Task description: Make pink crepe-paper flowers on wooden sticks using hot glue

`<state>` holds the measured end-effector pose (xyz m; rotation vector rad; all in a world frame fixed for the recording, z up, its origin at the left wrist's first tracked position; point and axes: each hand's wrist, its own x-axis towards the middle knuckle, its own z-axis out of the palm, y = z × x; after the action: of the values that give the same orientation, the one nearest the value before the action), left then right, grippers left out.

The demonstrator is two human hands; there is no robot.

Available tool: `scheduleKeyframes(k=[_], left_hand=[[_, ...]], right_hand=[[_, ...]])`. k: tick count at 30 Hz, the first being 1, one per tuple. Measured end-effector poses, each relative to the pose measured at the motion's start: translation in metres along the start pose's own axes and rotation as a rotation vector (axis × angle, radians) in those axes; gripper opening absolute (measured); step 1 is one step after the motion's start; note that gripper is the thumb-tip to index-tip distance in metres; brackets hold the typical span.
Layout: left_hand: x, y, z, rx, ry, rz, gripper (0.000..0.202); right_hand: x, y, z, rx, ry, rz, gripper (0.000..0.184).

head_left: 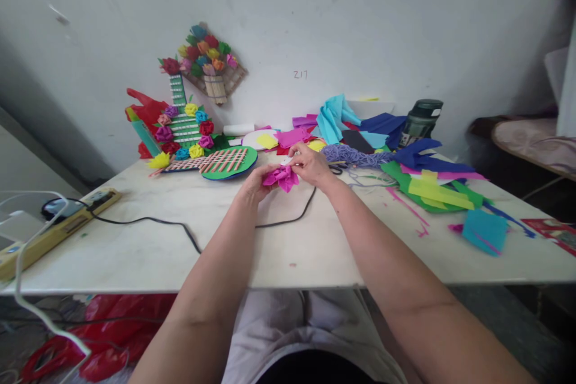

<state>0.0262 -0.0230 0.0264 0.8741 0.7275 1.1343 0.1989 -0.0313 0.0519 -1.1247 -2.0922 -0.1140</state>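
A magenta paper flower [283,177] is held above the table between my two hands. My left hand [260,181] is closed on its left side, the fingers partly hidden behind the petals. From the upper right, my right hand [309,163] pinches at the flower's top edge, where a small whitish bit shows between the fingers; I cannot make out what it is. Just left of my hands lies a green guitar-shaped craft piece [252,162] covered with thin striped sticks. Behind it stands a similar green piece [185,126] trimmed with colourful paper flowers.
Crepe paper sheets [337,115], purple yarn [355,156] and a dark bottle [420,123] sit at the back right. Green and yellow paper [432,189] lies right. A power strip [72,225] is at left; its black cable [148,219] crosses the table.
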Motion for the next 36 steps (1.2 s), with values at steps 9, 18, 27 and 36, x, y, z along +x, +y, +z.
scheduleKeyframes(k=[9,18,27,36], left_hand=[[0.006,0.0,-0.006,0.103,0.012,0.166,0.013],[0.008,-0.003,-0.011,0.244,-0.083,0.334,0.025],[0.008,-0.004,-0.013,0.281,-0.119,0.303,0.03],[0.01,-0.006,-0.017,0.268,-0.142,0.245,0.03]], right_hand=[[-0.002,0.007,0.006,0.082,0.035,-0.088,0.021],[0.001,0.015,0.008,0.157,0.141,0.038,0.014],[-0.003,0.014,0.001,0.013,0.013,0.038,0.016],[-0.002,0.022,0.007,0.077,-0.016,-0.014,0.01]])
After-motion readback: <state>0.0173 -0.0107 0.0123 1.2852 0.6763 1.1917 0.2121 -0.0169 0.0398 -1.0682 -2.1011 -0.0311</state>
